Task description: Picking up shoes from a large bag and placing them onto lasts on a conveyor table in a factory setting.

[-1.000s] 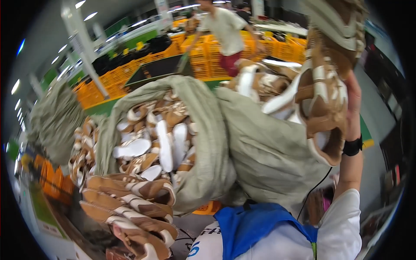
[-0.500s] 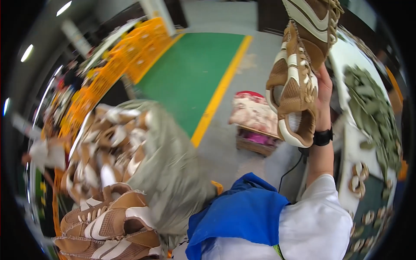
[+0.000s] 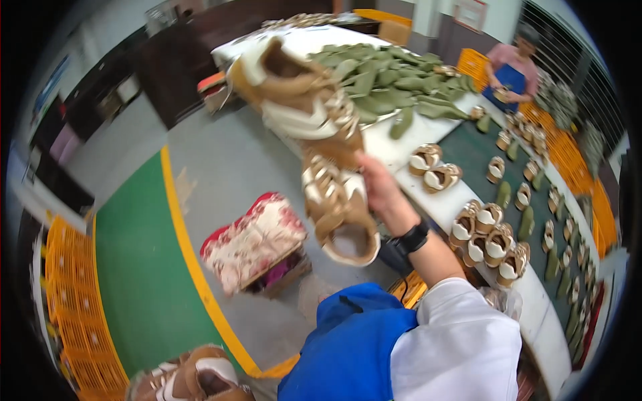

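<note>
right hand [image 3: 380, 184]: fingers clamped on brown shoes [image 3: 322, 144] — slackened grip could have dropped one. left hand: out of view — fingers indeterminable.

white short sleeve [image 3: 461, 341] | blue apron [image 3: 361, 341] | black wristband [image 3: 412, 238], possibly a watch

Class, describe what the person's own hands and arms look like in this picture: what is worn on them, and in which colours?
The right hand is ungloved, with a black band around its wrist. Above it comes a loose, short white sleeve. The left hand is out of sight.
</note>
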Demonstrator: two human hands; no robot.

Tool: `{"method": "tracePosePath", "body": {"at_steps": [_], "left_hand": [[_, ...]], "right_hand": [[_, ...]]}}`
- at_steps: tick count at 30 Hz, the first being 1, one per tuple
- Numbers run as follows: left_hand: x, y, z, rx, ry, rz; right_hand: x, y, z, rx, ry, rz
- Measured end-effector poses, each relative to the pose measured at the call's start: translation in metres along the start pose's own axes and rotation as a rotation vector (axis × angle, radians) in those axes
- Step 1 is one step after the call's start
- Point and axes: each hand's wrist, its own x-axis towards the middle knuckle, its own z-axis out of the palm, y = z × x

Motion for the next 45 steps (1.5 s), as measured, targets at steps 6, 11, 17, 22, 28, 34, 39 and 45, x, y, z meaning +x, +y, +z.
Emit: {"method": "tracePosePath", "body": {"at_steps": [6,11,17,22,28,34,39,45], "left_hand": [[0.096,0.009,0.109,0.077,-0.256,0.121],[0.160,0.018,0.228,0.159,-0.416,0.233],[0.215,0.031,0.430,0.164,-0.682,0.386],[0.242,0.030,0.556,0.173,-0.829,0.469],[0.226,0.077,0.811,0.067,-1.263,0.699],[0.202,0.056,1.119,0.194,-1.125,1.649],[0.157,0.007,1.302,0.348,-1.237,1.736],[0.157,-0.111,1.429,0.881,-1.397,1.764]], "right_hand": [[0.009,-0.002,-0.048,0.151,-0.014,-0.006],[0.035,-0.042,-0.107,0.243,-0.002,-0.127],[0.018,-0.129,-0.185,0.210,0.220,-0.351],[-0.040,-0.168,-0.263,0.146,0.285,-0.678],[-0.113,-0.166,-0.267,0.086,0.865,-0.956],[-0.096,-0.154,-0.245,-0.074,1.168,-1.172],[-0.061,-0.146,-0.227,-0.013,1.500,-1.322],[0.011,-0.172,-0.231,-0.014,1.820,-1.405]]}}
